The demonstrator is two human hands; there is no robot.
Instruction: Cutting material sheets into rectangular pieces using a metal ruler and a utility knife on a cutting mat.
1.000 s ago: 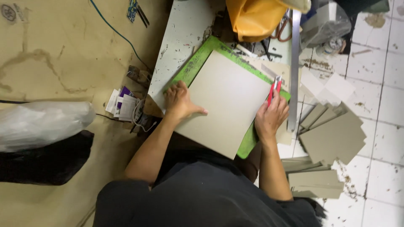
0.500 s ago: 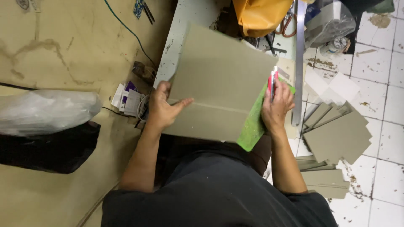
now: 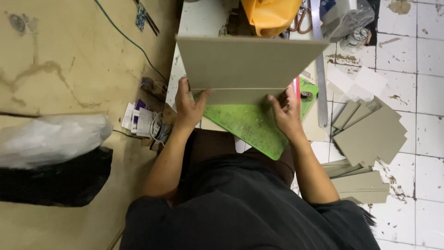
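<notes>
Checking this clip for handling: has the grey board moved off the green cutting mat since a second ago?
Yes. The grey board, which lay flat on the green cutting mat, is now raised by the left hand and right hand, baring the mat.

The raised board (image 3: pixel 249 62) hides the far part of the green mat (image 3: pixel 249 127) and much of the desk (image 3: pixel 199 18) behind it. Right of the board, only a red sliver of a tool (image 3: pixel 296 88) shows. Above the board, the orange bag (image 3: pixel 270 14) and the scissors (image 3: pixel 303 18) are cut off by the top edge. Fingertips of both hands vanish behind the board's lower edge.
</notes>
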